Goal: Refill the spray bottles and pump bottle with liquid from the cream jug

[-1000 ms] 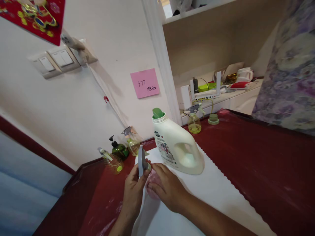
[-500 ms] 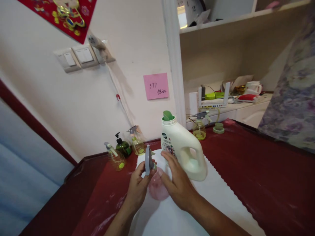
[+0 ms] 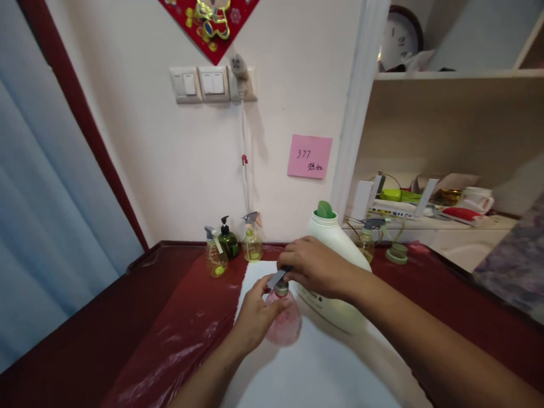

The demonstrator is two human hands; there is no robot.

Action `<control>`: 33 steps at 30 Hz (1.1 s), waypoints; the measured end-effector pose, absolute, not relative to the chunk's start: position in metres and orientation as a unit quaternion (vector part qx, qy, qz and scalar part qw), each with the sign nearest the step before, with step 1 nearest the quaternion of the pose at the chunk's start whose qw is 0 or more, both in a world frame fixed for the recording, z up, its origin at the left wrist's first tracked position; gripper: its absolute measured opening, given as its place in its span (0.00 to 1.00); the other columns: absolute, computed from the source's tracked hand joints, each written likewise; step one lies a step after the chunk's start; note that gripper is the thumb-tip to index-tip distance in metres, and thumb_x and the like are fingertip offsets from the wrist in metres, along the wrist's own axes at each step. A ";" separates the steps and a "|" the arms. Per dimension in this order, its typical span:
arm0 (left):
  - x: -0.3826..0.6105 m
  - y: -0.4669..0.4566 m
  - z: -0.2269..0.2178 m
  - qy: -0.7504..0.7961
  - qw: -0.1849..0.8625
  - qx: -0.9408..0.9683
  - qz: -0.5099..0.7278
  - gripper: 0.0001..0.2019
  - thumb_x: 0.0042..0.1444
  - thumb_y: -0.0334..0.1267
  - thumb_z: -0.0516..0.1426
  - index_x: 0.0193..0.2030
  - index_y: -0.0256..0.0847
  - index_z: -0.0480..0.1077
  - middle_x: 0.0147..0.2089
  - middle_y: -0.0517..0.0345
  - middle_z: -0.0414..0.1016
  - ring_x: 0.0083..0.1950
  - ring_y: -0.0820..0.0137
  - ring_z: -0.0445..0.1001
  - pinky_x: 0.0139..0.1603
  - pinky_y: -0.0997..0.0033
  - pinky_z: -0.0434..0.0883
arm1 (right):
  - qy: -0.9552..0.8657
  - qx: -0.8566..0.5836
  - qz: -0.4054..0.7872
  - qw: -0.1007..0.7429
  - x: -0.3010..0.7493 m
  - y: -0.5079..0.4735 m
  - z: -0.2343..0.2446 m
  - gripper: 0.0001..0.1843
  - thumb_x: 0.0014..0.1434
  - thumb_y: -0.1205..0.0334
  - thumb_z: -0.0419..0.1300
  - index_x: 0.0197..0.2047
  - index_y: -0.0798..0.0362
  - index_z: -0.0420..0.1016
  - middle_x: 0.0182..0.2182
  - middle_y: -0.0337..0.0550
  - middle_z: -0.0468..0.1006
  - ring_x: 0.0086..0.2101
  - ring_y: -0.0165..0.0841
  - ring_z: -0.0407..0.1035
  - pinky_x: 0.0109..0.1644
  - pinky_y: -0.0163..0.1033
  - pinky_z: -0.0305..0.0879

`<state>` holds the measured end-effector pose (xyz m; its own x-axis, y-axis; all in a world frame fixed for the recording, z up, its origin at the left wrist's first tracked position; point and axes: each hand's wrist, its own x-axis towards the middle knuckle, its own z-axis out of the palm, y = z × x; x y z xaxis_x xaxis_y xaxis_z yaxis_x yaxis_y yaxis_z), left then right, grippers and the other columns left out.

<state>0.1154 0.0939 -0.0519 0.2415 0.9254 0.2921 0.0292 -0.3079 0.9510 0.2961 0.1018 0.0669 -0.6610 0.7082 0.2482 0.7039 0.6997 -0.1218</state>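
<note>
Your left hand (image 3: 255, 314) is wrapped around the side of the pink spray bottle (image 3: 284, 326), fingers closed on its round body, holding it upright on the white mat (image 3: 314, 368). Your right hand (image 3: 317, 266) is up top, fingers curled shut around the grey trigger head (image 3: 277, 279), which sits on the bottle's neck and points off to your left. The bottle stands at the near left part of the mat, just in front of the big white detergent jug (image 3: 335, 266); your right wrist crosses over the jug's front, and its green spout (image 3: 326, 209) shows above your knuckles.

The mat lies on the table (image 3: 170, 317), which is covered in shiny red plastic. Along the back edge, near the wall, three small bottles stand close together: a yellowish sprayer (image 3: 213, 260), a dark green pump bottle (image 3: 228, 241) and another yellowish sprayer (image 3: 252, 243). To the right of the jug a fourth yellowish sprayer (image 3: 366, 241) stands beside a green cap (image 3: 398, 253). On the wall above there's a pink sticky note (image 3: 309, 156), and higher up a row of switches (image 3: 199, 84).
</note>
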 end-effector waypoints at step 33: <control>0.126 0.092 -0.054 0.438 0.379 0.626 0.522 0.08 0.50 0.39 0.64 0.38 0.42 0.75 0.38 0.56 0.80 0.42 0.60 0.74 0.45 0.64 0.67 | -0.839 -0.494 0.113 0.198 0.281 0.083 0.042 0.03 0.65 0.69 0.60 0.40 0.52 0.71 0.39 0.41 0.74 0.39 0.33 0.67 0.41 0.37 0.57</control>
